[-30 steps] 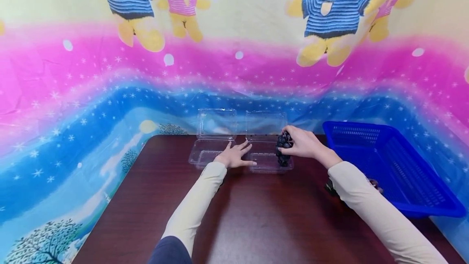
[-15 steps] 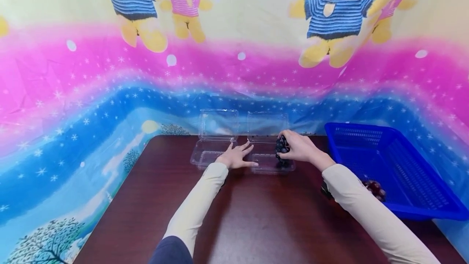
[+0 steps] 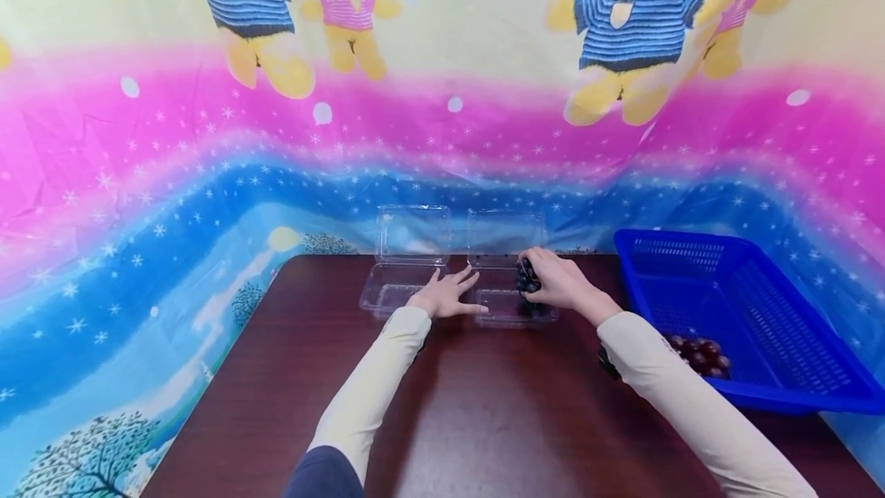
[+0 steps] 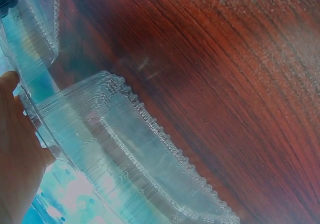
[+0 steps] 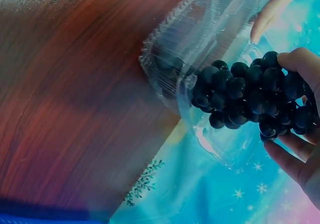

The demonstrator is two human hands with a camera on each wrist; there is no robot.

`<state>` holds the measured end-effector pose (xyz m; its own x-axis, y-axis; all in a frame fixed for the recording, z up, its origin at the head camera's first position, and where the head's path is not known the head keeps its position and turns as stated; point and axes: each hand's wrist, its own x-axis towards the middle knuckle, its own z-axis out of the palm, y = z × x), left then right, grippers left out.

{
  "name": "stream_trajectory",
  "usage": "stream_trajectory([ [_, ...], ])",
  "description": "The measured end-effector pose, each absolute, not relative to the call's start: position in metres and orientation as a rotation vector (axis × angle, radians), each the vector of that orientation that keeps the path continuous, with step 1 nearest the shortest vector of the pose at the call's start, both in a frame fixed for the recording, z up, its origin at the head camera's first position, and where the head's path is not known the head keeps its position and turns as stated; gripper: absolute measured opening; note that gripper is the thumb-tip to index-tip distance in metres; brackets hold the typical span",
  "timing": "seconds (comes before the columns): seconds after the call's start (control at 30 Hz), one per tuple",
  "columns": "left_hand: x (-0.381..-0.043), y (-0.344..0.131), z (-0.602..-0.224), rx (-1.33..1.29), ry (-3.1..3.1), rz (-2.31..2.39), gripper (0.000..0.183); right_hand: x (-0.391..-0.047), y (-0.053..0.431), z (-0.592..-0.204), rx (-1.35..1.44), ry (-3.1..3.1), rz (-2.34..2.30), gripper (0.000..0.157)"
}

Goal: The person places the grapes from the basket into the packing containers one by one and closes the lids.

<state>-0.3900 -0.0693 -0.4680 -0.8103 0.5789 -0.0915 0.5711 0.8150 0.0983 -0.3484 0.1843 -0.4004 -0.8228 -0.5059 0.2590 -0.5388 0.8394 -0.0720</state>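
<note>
The tight bunch of near-black, round grapes (image 5: 237, 92) is at the right end of a clear plastic box (image 3: 499, 313); whether it touches the bottom I cannot tell. My right hand (image 3: 563, 280) pinches it between thumb and fingers from the outer side, probably so the berries are not squashed. They look plump, crowded and faintly glossy. My left hand (image 3: 445, 295) has its fingers spread well apart across the gap between that box and a matching clear plastic box (image 3: 386, 295) on its left, I suppose to steady both. Their clear lids (image 3: 412, 235) stand raised behind, presumably leaving the trays reachable. Farther right, a blue slotted plastic basket (image 3: 726, 290) holds reddish-purple round grapes (image 3: 704, 357), beside the dark red-brown tabletop (image 3: 470, 421)
</note>
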Motion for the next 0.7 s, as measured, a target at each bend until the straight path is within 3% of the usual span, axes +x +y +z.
stream_trajectory([
  [0.7, -0.391, -0.070, -0.467, 0.910, 2.861, 0.129, 0.089, -0.358, 0.168, -0.420, 0.907, -2.723, 0.162, 0.066],
])
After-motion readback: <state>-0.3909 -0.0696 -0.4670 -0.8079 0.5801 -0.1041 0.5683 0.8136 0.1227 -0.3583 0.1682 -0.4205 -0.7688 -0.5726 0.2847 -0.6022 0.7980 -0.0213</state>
